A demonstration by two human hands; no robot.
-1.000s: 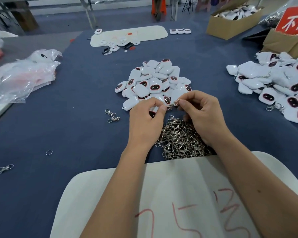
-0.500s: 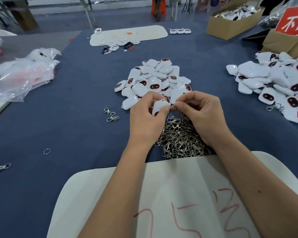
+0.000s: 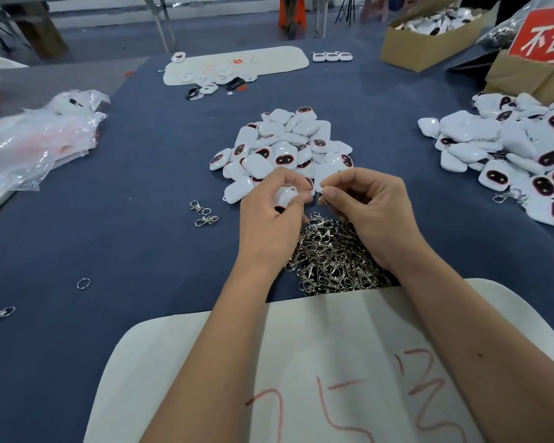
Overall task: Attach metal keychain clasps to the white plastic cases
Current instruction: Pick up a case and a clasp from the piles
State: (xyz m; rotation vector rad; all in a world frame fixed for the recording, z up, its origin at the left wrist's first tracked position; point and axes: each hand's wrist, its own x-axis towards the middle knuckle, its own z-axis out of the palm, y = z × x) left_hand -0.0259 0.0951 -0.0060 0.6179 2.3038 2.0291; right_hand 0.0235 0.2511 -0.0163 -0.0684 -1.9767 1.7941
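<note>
Fingers of the left hand [image 3: 271,219] grip a case [image 3: 287,196] while the right hand [image 3: 370,215] pinches a clasp [image 3: 322,195] just beside it.

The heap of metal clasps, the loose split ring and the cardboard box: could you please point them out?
heap of metal clasps [image 3: 333,260]: head view, heap's middle.
loose split ring [image 3: 83,283]: head view, its wire rim.
cardboard box [image 3: 429,49]: head view, front wall.
</note>
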